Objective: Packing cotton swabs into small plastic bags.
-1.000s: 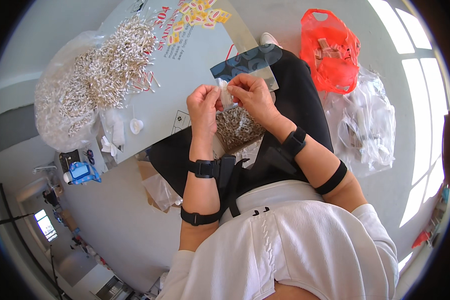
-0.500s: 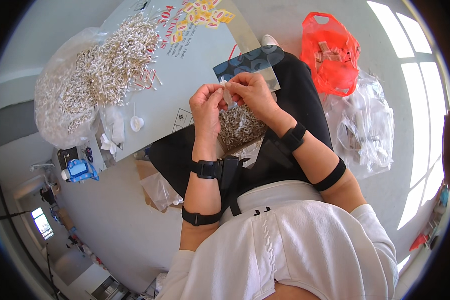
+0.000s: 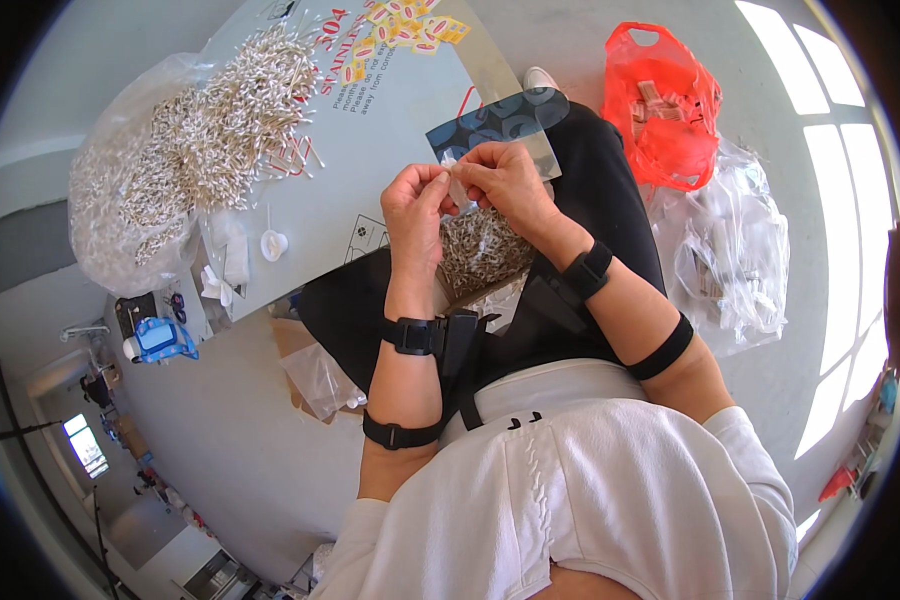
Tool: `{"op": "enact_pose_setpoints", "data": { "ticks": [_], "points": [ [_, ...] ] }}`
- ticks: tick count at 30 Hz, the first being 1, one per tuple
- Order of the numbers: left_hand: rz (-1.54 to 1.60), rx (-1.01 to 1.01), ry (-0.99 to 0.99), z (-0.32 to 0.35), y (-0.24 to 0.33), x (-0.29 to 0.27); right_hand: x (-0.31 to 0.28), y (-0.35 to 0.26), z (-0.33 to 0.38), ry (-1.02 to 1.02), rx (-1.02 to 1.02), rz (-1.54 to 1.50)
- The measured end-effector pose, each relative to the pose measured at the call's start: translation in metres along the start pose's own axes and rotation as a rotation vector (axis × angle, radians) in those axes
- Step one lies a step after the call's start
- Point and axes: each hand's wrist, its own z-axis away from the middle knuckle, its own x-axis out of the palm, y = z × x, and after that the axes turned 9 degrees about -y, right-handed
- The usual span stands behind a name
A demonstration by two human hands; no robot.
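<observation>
Above my lap, my left hand [image 3: 412, 218] and my right hand [image 3: 513, 195] meet, each with fingertips pinched on a small clear plastic bag [image 3: 458, 194]. The bag stands upright between them; what it contains is too small to tell. Just below the hands, an open box [image 3: 492, 292] on my lap is filled with cotton swabs [image 3: 480, 256]. At the far left of the table [image 3: 320, 190] a large heap of white-tipped cotton swabs [image 3: 235, 130] spills from a big clear plastic bag [image 3: 95, 215].
Yellow paper labels [image 3: 410, 28] lie at the table's far edge. Nearer are a small white dish [image 3: 274, 246] and white folded pieces [image 3: 235, 258]. On the right floor rest a red plastic bag [image 3: 685, 155] and clear plastic bags [image 3: 735, 265]. A cardboard box [image 3: 292, 340] stands below the table.
Almost nothing differs. Both hands keep their pinch on the small plastic bag, with only a slight shift of the fingers.
</observation>
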Motion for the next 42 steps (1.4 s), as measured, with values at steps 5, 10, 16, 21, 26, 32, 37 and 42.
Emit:
{"op": "enact_pose_setpoints", "data": {
  "ticks": [5,10,16,21,26,32,37,42],
  "points": [
    [-0.024,0.009,0.002,0.0,0.001,0.0,-0.001,0.002,-0.003,-0.014,0.002,-0.034],
    [-0.058,0.035,-0.019,0.0,0.001,0.0,-0.005,0.002,-0.004,-0.027,0.048,-0.11],
    [-0.039,0.01,-0.021,-0.001,0.0,-0.004,-0.007,0.002,-0.006,-0.047,0.047,-0.111],
    [-0.013,0.019,-0.026,-0.001,-0.001,-0.006,-0.006,0.001,-0.008,-0.062,0.047,-0.089],
    [-0.167,0.046,-0.003,-0.002,0.0,0.0,-0.007,0.003,-0.008,-0.083,-0.014,-0.02],
    [-0.386,0.056,0.009,-0.006,0.004,-0.001,-0.002,0.011,-0.01,0.019,-0.17,0.181],
    [-0.402,0.035,0.011,-0.005,0.004,0.0,0.001,0.015,-0.01,0.035,-0.191,0.293],
    [-0.307,0.038,-0.074,-0.006,0.007,-0.004,-0.003,0.014,-0.01,0.055,-0.176,0.164]
  ]
}}
